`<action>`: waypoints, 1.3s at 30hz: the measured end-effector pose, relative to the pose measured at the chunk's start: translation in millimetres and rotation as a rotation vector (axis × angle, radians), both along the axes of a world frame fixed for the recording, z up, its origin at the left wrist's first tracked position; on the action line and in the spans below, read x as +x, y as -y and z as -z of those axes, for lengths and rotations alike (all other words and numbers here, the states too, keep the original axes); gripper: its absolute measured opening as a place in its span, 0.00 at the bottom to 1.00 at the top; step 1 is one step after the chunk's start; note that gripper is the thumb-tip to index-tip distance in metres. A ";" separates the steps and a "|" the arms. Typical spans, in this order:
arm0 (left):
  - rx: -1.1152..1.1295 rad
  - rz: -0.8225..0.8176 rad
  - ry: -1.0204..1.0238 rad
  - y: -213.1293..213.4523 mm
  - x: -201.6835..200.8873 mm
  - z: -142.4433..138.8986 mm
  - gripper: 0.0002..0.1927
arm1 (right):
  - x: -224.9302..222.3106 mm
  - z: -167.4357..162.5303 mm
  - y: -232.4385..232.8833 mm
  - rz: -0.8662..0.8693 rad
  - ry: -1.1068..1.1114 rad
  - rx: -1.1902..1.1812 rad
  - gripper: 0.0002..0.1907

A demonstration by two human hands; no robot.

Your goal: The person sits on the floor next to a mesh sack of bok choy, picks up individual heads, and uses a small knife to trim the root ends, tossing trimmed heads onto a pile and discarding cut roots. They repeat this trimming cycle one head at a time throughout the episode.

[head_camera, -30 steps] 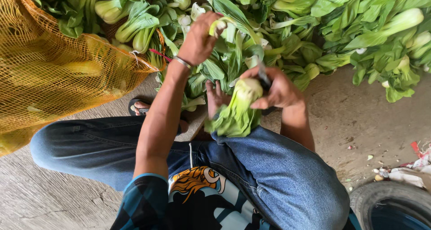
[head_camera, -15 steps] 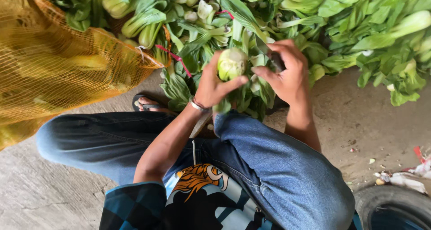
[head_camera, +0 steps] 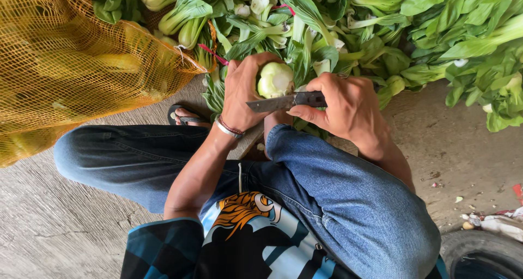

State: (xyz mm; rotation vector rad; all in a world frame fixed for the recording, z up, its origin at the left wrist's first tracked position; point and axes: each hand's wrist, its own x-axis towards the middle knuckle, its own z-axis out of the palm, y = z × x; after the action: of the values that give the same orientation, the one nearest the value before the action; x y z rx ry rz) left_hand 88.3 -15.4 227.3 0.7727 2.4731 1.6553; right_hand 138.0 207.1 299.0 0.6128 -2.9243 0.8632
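Quickly, by label:
left hand (head_camera: 243, 93): fingers wrapped tight round a bok choy (head_camera: 275, 78), cut base facing the camera, leaves pointing away
right hand (head_camera: 343, 104): fingers clamped on a knife (head_camera: 284, 101) handle, blade flat across, just under the bok choy base, touching or nearly so
bok choy spot: held above the right knee, in front of the pile (head_camera: 414, 28)
pile: loose bok choy on the concrete floor (head_camera: 60, 230)
sack (head_camera: 65, 66): yellow net, left of the hands, greens inside
wrist: bracelet (head_camera: 227, 128) on the left
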 end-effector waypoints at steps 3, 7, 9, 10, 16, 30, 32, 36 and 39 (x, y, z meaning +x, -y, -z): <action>-0.094 0.007 -0.009 2.1 1.4 -3.2 0.31 | 3.0 -2.8 1.3 -0.014 -0.036 -0.024 0.24; -0.085 0.050 -0.036 2.9 1.2 -5.6 0.29 | 5.5 -4.8 2.0 -0.017 -0.035 -0.011 0.24; -0.073 0.058 -0.027 3.2 0.4 -6.0 0.28 | 5.4 -4.9 3.1 -0.017 -0.029 -0.022 0.24; -0.063 0.063 -0.030 3.3 0.1 -6.0 0.28 | 5.1 -4.9 3.7 -0.020 -0.040 -0.020 0.24; -0.080 0.114 -0.038 6.2 0.6 -5.3 0.27 | 2.9 -5.8 4.7 -0.019 -0.078 -0.010 0.24; -0.099 0.269 -0.169 16.5 16.0 -8.2 0.27 | -10.6 39.7 -52.9 0.218 0.027 0.136 0.23; -0.081 0.249 -0.094 15.7 18.4 -8.5 0.27 | -13.1 50.0 -73.3 0.229 0.023 -0.029 0.24; 0.025 0.188 -0.052 15.4 15.0 -5.3 0.37 | -8.5 73.1 -68.6 0.293 0.243 -0.170 0.26; -0.045 0.193 0.137 8.9 15.1 -1.3 0.42 | 4.4 76.6 -36.6 -0.005 0.247 -0.538 0.42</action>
State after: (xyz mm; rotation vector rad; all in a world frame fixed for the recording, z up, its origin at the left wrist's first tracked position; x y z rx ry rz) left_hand 103.4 -24.3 228.6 0.8331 2.2568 1.5264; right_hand 142.4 243.7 222.3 0.4958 -2.6807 1.7460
